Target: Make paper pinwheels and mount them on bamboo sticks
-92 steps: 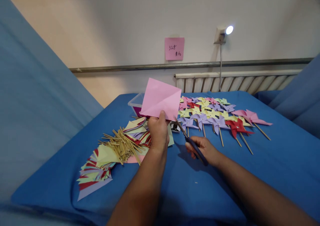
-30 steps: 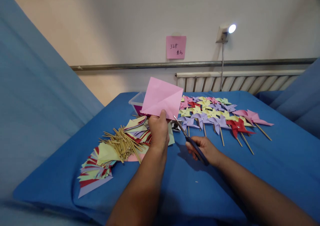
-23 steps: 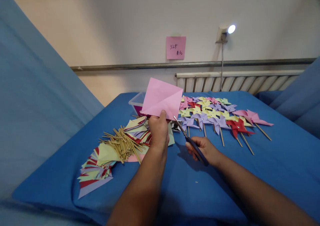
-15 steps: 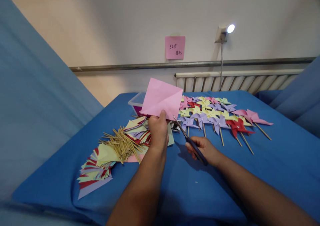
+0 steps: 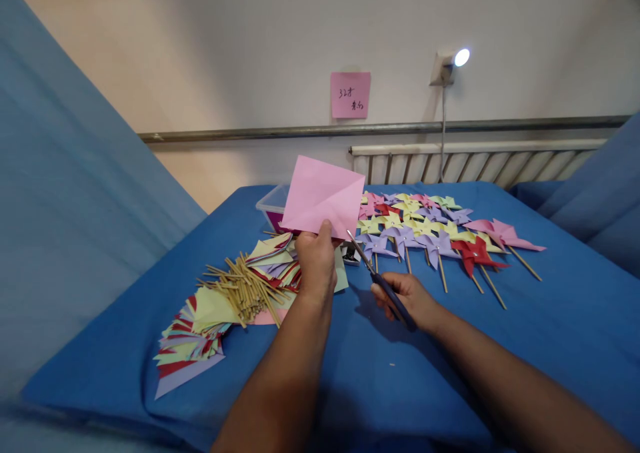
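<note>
A creased pink square of paper (image 5: 324, 193) is pinched at its lower edge by my left hand (image 5: 317, 259), thumb on the near face. My right hand (image 5: 407, 299) is closed around the dark handles of a pair of scissors (image 5: 385, 286). The blades point up and left, their tips at the paper's lower right corner. Whether the tips have cut into the paper, I cannot tell. Behind my left hand lies a fanned stack of coloured paper (image 5: 273, 256), partly covered by the hand.
Wooden sticks (image 5: 245, 293) and a second fan of paper (image 5: 193, 336) lie at the left of the blue-covered table (image 5: 400, 386). Rows of finished pinwheels (image 5: 435, 243) cover the back right. A clear plastic box (image 5: 273, 203) and a small box (image 5: 351, 254) stand behind my left hand.
The scissors' tips have shifted very slightly up toward the corner of the pink paper. Both hands otherwise keep nearly the same position and grip.
</note>
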Tool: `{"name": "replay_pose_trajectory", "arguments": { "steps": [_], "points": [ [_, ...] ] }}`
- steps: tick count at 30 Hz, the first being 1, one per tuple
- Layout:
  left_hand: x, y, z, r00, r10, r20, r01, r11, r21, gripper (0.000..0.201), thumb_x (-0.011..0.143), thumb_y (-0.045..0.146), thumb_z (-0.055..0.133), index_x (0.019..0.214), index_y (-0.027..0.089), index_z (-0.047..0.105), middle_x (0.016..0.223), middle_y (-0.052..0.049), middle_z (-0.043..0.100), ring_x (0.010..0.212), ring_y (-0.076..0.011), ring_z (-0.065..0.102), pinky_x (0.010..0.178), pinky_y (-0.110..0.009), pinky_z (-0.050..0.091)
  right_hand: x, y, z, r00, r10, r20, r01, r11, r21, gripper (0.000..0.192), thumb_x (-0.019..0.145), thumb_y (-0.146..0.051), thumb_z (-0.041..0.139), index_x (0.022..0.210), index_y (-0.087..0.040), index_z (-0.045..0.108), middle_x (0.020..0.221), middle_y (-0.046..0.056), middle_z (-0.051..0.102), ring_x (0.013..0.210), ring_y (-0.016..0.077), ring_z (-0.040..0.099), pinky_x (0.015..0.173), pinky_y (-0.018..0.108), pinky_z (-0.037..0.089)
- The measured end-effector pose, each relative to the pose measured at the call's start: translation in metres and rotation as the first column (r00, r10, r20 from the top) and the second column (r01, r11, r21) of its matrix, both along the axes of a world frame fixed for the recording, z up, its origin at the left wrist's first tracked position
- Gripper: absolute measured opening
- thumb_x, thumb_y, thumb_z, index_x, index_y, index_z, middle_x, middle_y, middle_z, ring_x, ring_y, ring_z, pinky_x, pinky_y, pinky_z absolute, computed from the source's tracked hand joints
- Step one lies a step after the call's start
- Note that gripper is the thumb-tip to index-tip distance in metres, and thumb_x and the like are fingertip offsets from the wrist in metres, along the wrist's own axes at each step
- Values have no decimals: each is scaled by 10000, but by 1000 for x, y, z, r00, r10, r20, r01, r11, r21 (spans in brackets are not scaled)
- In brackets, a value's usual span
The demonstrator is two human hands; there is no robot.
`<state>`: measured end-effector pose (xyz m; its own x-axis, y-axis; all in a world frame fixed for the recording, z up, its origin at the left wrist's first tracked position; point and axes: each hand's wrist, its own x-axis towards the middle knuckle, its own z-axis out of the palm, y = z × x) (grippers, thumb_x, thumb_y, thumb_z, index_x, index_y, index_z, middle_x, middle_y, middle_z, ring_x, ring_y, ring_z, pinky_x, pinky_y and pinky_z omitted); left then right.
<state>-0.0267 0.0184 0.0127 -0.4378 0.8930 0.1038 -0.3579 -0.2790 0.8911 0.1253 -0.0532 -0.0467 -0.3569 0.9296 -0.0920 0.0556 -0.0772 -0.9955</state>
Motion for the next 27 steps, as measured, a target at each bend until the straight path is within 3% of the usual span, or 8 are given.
{"name": "replay_pose_trajectory", "arguments": {
  "steps": [9, 17, 27],
  "points": [
    [-1, -1, 3, 999, 22, -25, -23, 999, -39, 293, 646, 313, 712, 841, 96, 686, 858, -105, 711, 670, -192, 667, 677, -369, 547, 2, 0, 1, 999, -7, 43, 6, 1000, 10, 353, 759, -513, 627, 666, -188, 527, 571, -34, 541, 445, 93, 500, 430, 217, 379],
    [-2, -2, -2, 997, -22, -77, 22, 1000, 4, 288, 661, 309, 723, 862, 104, 701, 888, -107, 717, 826, -215, 673, 787, -366, 528, 4, 1, 2, 997, 5, 71, -11, 997, 83, 226, 801, -349, 581, 654, -186, 528, 546, -33, 541, 467, 101, 505, 465, 222, 382],
    [-2, -1, -4, 995, -15, -97, 16, 1000, 14, 299, 684, 312, 706, 912, 120, 706, 947, -103, 720, 812, -207, 675, 786, -354, 517, 1, 0, -1, 1000, -9, 10, 8, 999, 41, 340, 789, -490, 609, 668, -188, 514, 574, -35, 533, 433, 94, 500, 426, 219, 375]
  ]
}}
